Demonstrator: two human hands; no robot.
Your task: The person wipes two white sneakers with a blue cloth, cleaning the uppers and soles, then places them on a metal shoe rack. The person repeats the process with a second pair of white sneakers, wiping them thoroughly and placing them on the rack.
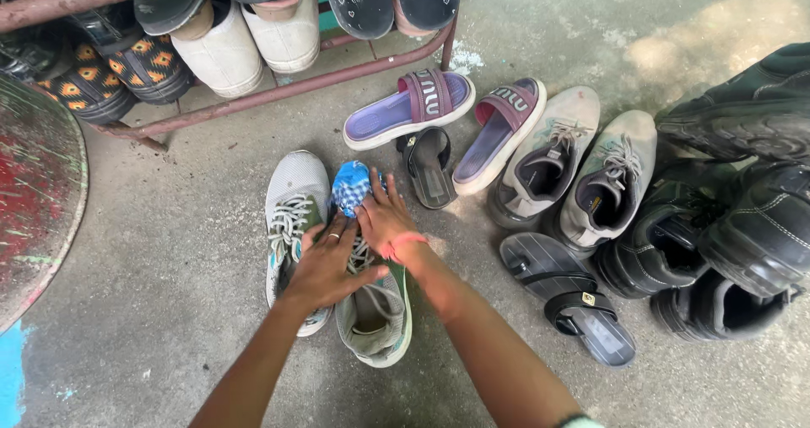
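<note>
Mesh grey sneaker (375, 306): left hand (325, 268) splayed flat on its laces; right hand (384, 221) fingers pressing blue cloth (350, 185) at 12 o'clock.

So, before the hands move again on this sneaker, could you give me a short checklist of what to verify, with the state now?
1. Left hand on the sneaker: ok, it presses on the laces area.
2. Right hand on the blue cloth: ok, fingers rest on it at the toe.
3. Sneaker flat on the concrete floor: ok, sole down.
4. The other sneaker of the pair close: ok, it lies beside, on the left.
5. Laces tied: cannot tell, the hands cover them.
6. Space at the toe: not ok, a black sandal lies very near.
</note>
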